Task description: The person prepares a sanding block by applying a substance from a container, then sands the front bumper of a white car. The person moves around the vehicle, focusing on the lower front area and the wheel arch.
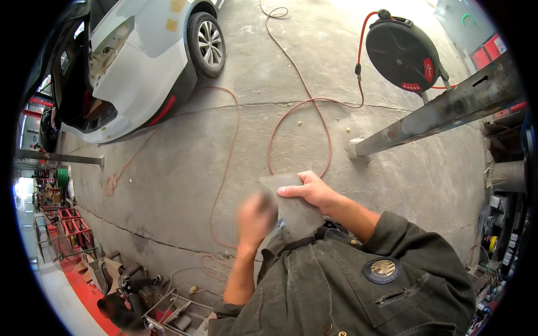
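In front of my body, my right hand (314,193) grips a grey, flat, roughly rectangular sheet (302,215), with the thumb lying on top along its upper edge. What the sheet is made of I cannot tell for sure; it resembles sandpaper. My left hand (255,218) is raised close to the sheet's left edge. It is blurred, so its fingers do not show clearly. A dark patch at its right side is too smeared to make out, and I cannot tell whether this hand touches the sheet.
A white and grey car (145,61) with its rear open stands at the far left. An orange air hose (273,140) loops over the concrete floor (185,168). A black hose reel (400,55) hangs by a slanting metal post (426,123) at right. Red metal frames (73,224) lie left.
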`<state>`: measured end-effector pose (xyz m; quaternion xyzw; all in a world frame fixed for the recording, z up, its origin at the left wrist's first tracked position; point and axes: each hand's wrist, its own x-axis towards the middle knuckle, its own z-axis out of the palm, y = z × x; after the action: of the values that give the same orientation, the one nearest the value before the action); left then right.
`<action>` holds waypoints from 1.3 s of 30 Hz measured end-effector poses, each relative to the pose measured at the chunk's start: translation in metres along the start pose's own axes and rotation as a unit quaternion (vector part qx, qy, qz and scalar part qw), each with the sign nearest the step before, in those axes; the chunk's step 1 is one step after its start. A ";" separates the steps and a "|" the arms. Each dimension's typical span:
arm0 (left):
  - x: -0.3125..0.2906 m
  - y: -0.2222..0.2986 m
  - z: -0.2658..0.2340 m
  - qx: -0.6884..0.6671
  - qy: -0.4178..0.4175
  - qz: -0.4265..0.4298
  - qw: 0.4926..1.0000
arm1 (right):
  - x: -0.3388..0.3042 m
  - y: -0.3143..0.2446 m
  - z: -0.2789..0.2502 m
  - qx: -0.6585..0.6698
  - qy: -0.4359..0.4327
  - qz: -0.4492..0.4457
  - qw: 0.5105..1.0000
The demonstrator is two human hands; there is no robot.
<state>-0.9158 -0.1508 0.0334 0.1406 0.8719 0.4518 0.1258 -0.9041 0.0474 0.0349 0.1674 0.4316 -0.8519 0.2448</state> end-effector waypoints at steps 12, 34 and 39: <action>-0.018 -0.008 0.023 -0.016 0.075 0.091 0.993 | -0.012 0.038 0.022 -0.300 0.210 -0.188 0.912; -0.031 -0.006 0.022 -0.084 -0.070 0.007 0.994 | -0.015 -0.012 0.015 -0.471 0.088 -0.232 0.846; -0.038 -0.022 0.027 -0.224 -0.107 -0.100 0.963 | -0.013 -0.005 0.005 -0.477 0.028 -0.202 0.855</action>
<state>-0.8738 -0.1567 0.0040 0.0684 0.7394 0.6032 0.2913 -0.8964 0.0496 0.0478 -0.0370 0.8163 -0.5669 0.1049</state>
